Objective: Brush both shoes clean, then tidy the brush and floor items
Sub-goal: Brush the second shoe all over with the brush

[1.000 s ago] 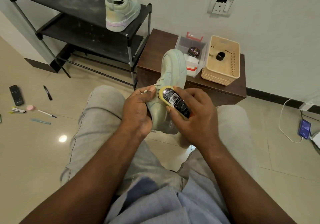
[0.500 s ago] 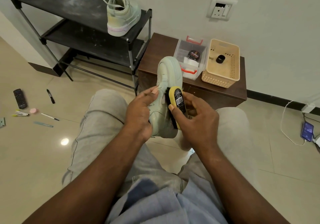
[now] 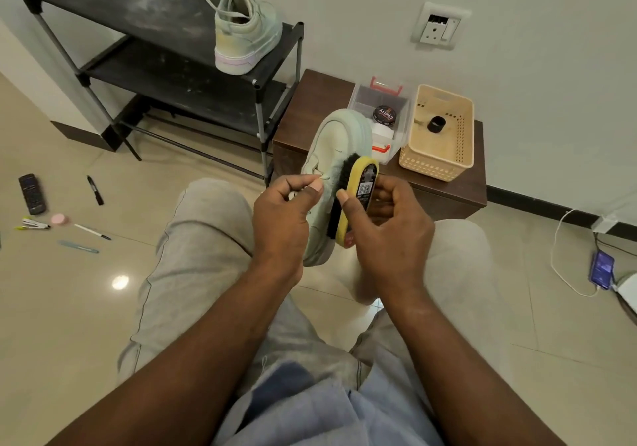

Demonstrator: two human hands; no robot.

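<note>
My left hand (image 3: 284,214) grips a pale green shoe (image 3: 339,142) above my knees, toe pointing away from me. My right hand (image 3: 386,225) holds a yellow-backed brush (image 3: 360,194), its black bristles pressed against the shoe's right side. The second pale green shoe (image 3: 246,34) stands on the top shelf of the black rack (image 3: 113,1). On the floor at the left lie a remote (image 3: 31,193), a black marker (image 3: 95,190), a pen (image 3: 92,231), a pink round item (image 3: 59,219), a stapler (image 3: 32,224) and a light blue tool (image 3: 78,246).
A brown cabinet (image 3: 310,108) stands beyond my knees, carrying a clear box (image 3: 379,101) with a polish tin (image 3: 384,115) and a beige basket (image 3: 437,163). At the right a phone (image 3: 601,270) lies on the floor, plugged into a white cable (image 3: 556,256).
The brush has slid forward along the shoe's side, toward the toe. My left hand keeps its hold on the shoe. The view has tilted slightly.
</note>
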